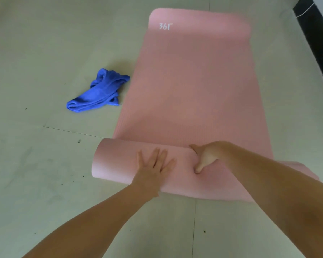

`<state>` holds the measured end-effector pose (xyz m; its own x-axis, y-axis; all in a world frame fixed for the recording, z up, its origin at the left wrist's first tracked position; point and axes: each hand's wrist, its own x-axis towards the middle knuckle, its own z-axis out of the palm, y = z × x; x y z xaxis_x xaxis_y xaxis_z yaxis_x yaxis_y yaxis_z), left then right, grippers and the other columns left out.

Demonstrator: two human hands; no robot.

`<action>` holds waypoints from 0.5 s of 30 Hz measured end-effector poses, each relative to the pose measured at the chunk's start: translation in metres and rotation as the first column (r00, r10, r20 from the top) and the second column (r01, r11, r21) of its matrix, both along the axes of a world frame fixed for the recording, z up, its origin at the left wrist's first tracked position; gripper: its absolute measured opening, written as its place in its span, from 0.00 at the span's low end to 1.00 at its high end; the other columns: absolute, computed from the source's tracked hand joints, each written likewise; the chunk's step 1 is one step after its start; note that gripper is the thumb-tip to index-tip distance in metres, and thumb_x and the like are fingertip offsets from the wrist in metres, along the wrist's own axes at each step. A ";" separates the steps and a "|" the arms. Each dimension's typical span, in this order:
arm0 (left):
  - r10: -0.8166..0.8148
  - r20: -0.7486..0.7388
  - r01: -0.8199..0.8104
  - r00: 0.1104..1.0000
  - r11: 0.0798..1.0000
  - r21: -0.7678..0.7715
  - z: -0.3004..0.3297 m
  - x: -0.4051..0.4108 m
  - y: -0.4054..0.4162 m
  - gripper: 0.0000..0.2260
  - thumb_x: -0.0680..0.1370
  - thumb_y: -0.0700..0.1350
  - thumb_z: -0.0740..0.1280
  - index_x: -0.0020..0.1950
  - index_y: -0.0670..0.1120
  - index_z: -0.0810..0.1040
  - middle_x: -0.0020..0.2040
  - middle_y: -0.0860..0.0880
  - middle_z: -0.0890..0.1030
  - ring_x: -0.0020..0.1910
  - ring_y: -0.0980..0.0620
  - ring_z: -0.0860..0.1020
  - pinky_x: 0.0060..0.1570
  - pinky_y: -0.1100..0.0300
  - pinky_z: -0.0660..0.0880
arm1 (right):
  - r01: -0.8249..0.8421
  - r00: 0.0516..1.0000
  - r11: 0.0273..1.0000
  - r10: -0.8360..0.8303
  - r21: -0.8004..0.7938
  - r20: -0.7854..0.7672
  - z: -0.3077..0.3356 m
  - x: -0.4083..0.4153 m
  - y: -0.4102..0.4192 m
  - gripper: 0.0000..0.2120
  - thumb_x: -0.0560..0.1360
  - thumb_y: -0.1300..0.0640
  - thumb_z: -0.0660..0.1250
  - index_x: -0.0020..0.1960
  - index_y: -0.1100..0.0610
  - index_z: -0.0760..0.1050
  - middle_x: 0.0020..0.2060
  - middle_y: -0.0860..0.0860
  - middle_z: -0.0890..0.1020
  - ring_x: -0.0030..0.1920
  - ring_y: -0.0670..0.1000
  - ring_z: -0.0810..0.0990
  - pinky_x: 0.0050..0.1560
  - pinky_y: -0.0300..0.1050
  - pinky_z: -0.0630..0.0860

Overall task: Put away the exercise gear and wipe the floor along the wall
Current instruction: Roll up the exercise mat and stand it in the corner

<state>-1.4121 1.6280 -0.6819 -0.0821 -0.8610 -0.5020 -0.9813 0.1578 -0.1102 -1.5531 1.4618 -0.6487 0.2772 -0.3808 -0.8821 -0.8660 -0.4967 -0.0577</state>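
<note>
Flat and open, the left hand (155, 164) presses the rolled near end of the pink yoga mat (192, 86); beside it the right hand (205, 157) curls over the roll. Rolling has barely begun, and needs even forward pushes. Crumpled on the floor left of the mat, a blue cloth (99, 92) waits.

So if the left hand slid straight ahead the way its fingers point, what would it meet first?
Only mat: the left hand lies flat on the rolled end, fingers aimed up the flat pink mat. The blue cloth lies off to the left.
</note>
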 end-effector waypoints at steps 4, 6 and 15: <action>0.033 -0.017 -0.032 0.999 0.999 0.039 0.005 0.008 -0.030 0.50 0.72 0.53 0.70 0.74 0.51 0.30 0.77 0.44 0.36 0.76 0.41 0.39 0.64 0.26 0.47 | -0.179 0.969 0.924 0.224 -0.339 0.100 0.011 0.005 0.034 0.36 0.79 0.58 0.58 0.77 0.52 0.37 0.77 0.57 0.42 0.76 0.61 0.42 0.69 0.71 0.46; 0.043 -0.004 -0.042 0.999 0.994 0.097 0.015 0.010 -0.044 0.50 0.72 0.54 0.70 0.75 0.52 0.31 0.77 0.45 0.38 0.76 0.42 0.41 0.64 0.27 0.50 | -0.196 0.938 0.865 0.303 -0.462 0.170 0.012 -0.013 0.062 0.35 0.80 0.59 0.55 0.77 0.57 0.35 0.76 0.60 0.39 0.76 0.62 0.39 0.70 0.70 0.44; 0.019 0.075 -0.035 0.997 0.977 0.209 0.042 0.015 -0.093 0.50 0.70 0.56 0.72 0.76 0.53 0.36 0.78 0.45 0.41 0.76 0.44 0.42 0.66 0.29 0.42 | -0.197 0.944 0.875 0.292 -0.442 0.157 -0.009 -0.058 0.051 0.54 0.74 0.39 0.64 0.68 0.57 0.20 0.71 0.62 0.27 0.73 0.66 0.31 0.65 0.76 0.37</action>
